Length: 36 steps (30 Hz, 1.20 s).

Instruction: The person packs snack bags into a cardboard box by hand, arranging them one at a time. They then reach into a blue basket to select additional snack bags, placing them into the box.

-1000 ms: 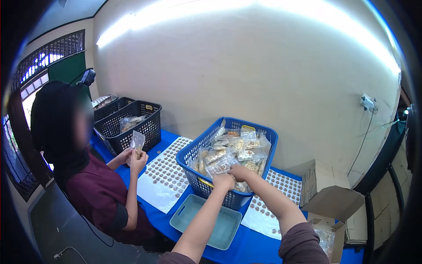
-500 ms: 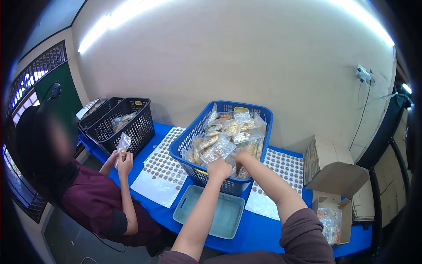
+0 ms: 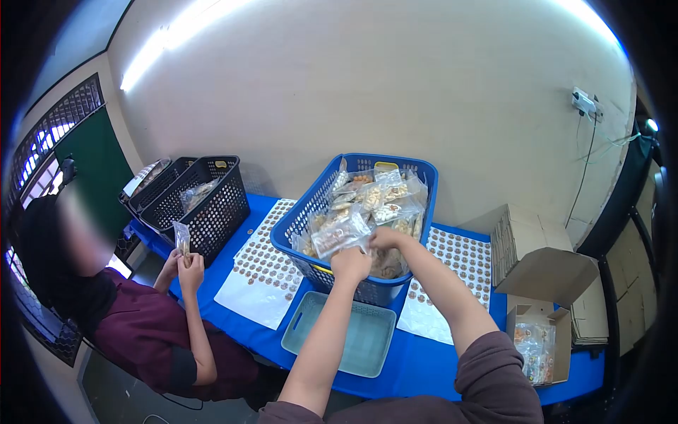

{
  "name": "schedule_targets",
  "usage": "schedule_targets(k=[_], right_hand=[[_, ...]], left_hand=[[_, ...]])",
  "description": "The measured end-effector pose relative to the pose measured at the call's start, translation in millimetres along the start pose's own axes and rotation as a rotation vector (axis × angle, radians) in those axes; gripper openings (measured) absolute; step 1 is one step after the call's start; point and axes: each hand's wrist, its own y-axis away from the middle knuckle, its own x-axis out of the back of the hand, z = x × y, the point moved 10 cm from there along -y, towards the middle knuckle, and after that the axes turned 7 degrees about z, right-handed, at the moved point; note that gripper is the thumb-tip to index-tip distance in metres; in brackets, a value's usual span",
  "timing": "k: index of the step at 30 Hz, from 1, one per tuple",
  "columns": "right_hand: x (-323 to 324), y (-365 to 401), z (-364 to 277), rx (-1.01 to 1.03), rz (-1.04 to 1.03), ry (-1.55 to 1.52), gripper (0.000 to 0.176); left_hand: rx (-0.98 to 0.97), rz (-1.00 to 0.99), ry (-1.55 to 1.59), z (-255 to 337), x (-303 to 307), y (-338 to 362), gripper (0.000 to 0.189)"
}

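Note:
A blue perforated basket [image 3: 289,225] is heaped with clear plastic packets of pale and orange pieces. At its near side my left hand [image 3: 351,264] is closed on a clear packet [image 3: 340,236] with a printed label. Just to the right, my right hand [image 3: 387,239] has its fingers closed near the edge of that packet, over the heap; what they grip is too small to tell. Below the basket lies a shallow grey-green tray [image 3: 371,343], partly behind my left forearm.
On the left a co-worker [image 3: 155,332] holds a small packet [image 3: 182,238] beside black baskets [image 3: 224,194]. Sticker sheets [image 3: 247,300] lie on the blue table [image 3: 417,367]. At the right are cardboard stacks [image 3: 526,237] and an open box [image 3: 563,346] of packets.
My right hand has lifted and moved left, closer to my left hand. The packet in my left hand has shifted slightly left. The co-worker's hands and packet have moved lower and left.

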Motion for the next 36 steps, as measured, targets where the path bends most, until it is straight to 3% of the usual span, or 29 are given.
schedule_targets(k=[1,2,4,5,7,14,17,19,21,23,29,31,32,33,35,36], right_hand=[[36.8,5.4,-10.6,0.088,0.320,-0.056,0.030],[42.9,7.4,-14.4,0.090,0.319,-0.052,0.030],[87.7,19.9,0.1,0.039,0.714,-0.287,0.030],[90.3,18.8,1.5,0.043,0.710,-0.288,0.030],[112.6,33.5,21.6,0.023,0.970,-0.534,0.031],[109.0,34.1,43.1,-0.029,0.895,-1.065,0.026],[102.9,19.9,40.7,0.139,0.717,-1.231,0.025],[85.9,22.8,18.3,0.084,0.456,-1.474,0.028],[84.0,33.4,5.8,0.020,0.424,-1.439,0.032],[78.7,33.0,-11.6,0.094,0.275,-1.628,0.035],[46.7,26.3,-9.6,-0.031,0.040,-1.343,0.031],[50.3,11.7,24.1,-0.150,0.287,-1.051,0.031],[74.1,21.2,42.9,-0.179,0.630,-0.787,0.029],[74.3,23.6,45.6,-0.177,0.633,-0.788,0.029],[119.5,73.9,65.3,-0.338,1.206,-0.332,0.027],[120.5,71.5,70.8,-0.336,1.210,-0.334,0.027]], left_hand=[[0.000,0.001,0.003,1.5,0.8,0.8,0.036],[0.025,0.017,0.005,0.4,3.9,1.1,0.034],[0.050,0.032,0.032,-1.9,7.4,2.1,0.033],[0.055,0.034,0.030,-3.3,6.3,2.3,0.033],[0.044,0.145,0.055,-3.6,13.5,1.6,0.034],[0.044,0.113,0.077,3.0,20.7,6.5,0.036],[0.050,0.064,0.026,2.3,14.0,4.4,0.046],[0.084,0.232,0.068,-1.1,25.1,4.6,0.063],[0.045,0.319,0.053,0.5,29.0,4.9,0.071],[0.001,0.413,0.035,2.3,34.8,8.2,0.080],[-0.046,0.520,0.118,4.4,46.5,14.7,0.093],[-0.007,0.436,0.072,0.3,36.6,9.8,0.098],[-0.010,0.438,0.071,0.9,37.9,9.4,0.098],[0.003,0.361,0.069,2.1,35.6,8.7,0.096],[0.012,0.287,0.065,6.0,37.5,9.7,0.093],[0.027,0.249,0.051,6.0,36.2,9.8,0.086]])
